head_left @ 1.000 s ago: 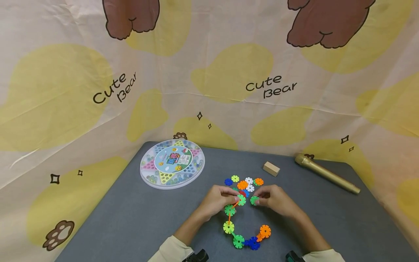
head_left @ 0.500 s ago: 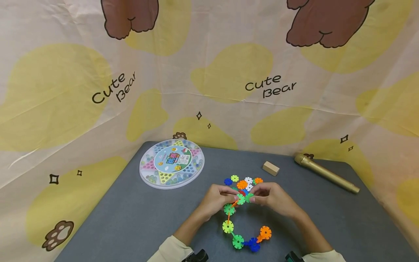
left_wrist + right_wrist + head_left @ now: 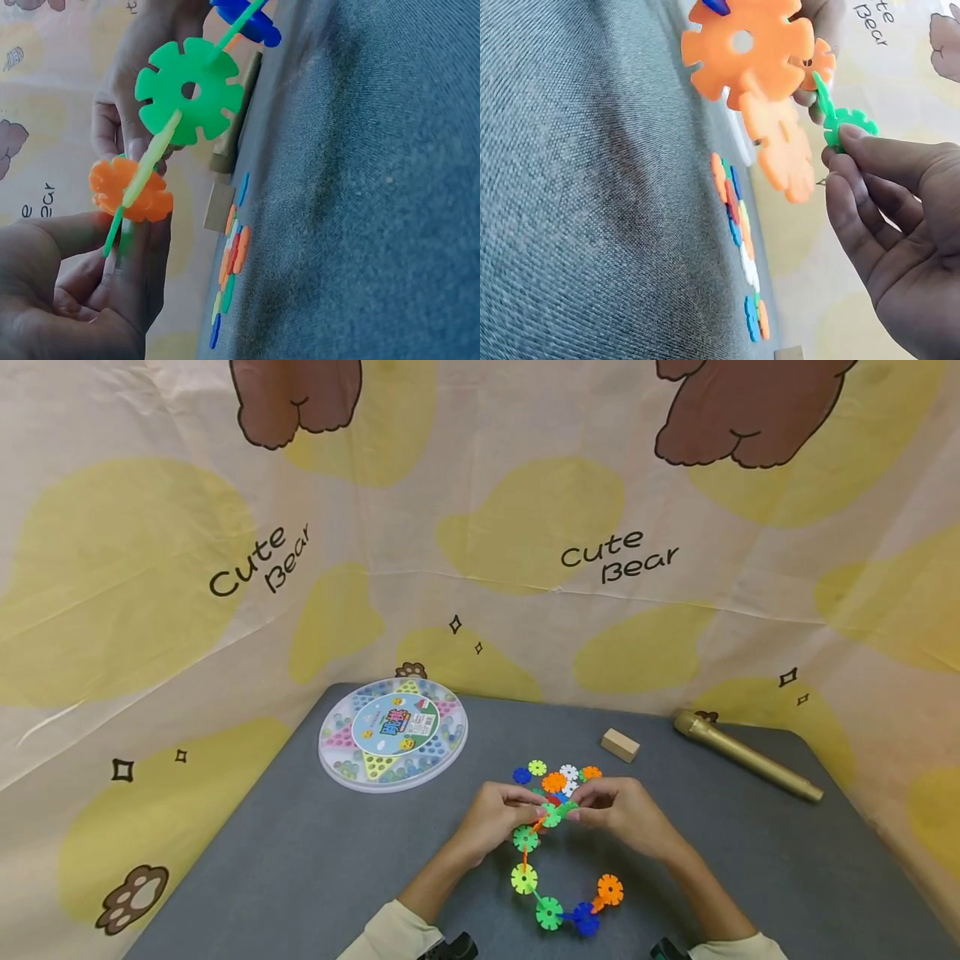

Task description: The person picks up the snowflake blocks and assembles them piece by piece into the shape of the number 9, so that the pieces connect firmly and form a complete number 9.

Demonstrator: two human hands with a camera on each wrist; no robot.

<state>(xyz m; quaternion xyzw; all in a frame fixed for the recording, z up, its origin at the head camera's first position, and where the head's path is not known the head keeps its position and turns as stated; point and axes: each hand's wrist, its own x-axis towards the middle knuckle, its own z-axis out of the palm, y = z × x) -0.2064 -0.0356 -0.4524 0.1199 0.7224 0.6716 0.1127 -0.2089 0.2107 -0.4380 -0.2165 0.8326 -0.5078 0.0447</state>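
A curved chain of notched plastic discs [image 3: 524,879] hangs between and below the hands in the head view, in green, yellow-green, blue and orange. My left hand [image 3: 489,825] pinches the green snowflake disc [image 3: 551,815] at its upper end. Thumb and fingers of my right hand [image 3: 632,817] pinch another green disc [image 3: 853,126], whose edge meets the first; how deeply their notches engage is hard to tell. An orange disc [image 3: 611,889] forms the chain's other end, free of both hands. Close to the left wrist camera are a green disc [image 3: 213,94] and an orange one [image 3: 112,184].
Loose discs [image 3: 554,782] in several colours lie just beyond the hands. Behind them is a small wooden block [image 3: 620,745]. A round Chinese checkers set [image 3: 393,735] sits at the back left, a gold microphone [image 3: 750,756] at the back right of the grey table [image 3: 300,860].
My right hand has moved left, bringing its green disc against the one in my left hand and turning it more edge-on. The left hand has stayed almost still.
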